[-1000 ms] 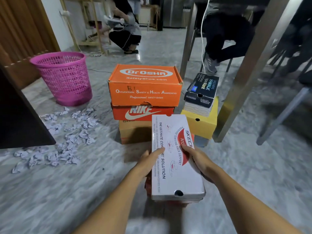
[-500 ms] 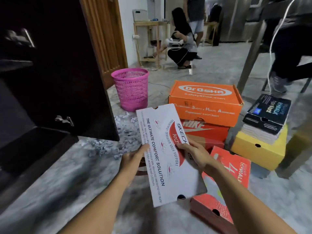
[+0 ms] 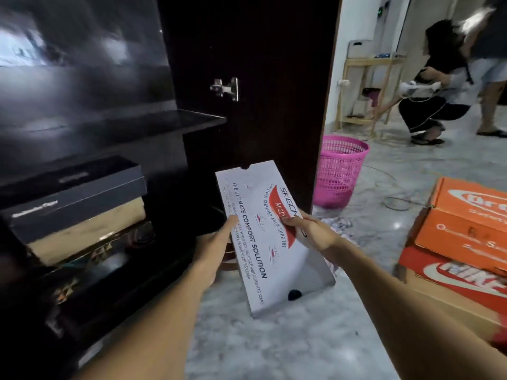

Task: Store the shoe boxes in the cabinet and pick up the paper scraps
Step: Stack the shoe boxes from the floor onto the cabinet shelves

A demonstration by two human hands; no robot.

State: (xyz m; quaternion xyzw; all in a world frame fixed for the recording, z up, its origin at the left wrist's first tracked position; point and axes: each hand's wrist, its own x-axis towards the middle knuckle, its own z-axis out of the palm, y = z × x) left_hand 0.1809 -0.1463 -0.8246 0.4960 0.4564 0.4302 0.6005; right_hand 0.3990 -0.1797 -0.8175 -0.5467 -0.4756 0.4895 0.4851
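Cabinet (image 3: 109, 133) at 9 o'clock stood open, few boxes (image 3: 76, 193) stacked inside. Orange stack (image 3: 466, 229) at 3 o'clock unstored. White box (image 3: 263, 237) at centre, held tilted before cabinet. Basket (image 3: 340, 171) at 1 o'clock; scraps (image 3: 338, 227) near it unpicked. Left hand (image 3: 216, 242): fingers straight along box side. Right hand (image 3: 310, 231): clamped on box's right edge, thumb on lid. Most work judged left.

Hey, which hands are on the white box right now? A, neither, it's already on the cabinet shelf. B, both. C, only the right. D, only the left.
B: the left hand presses flat against the left side of the white box, and the right hand grips its right edge.
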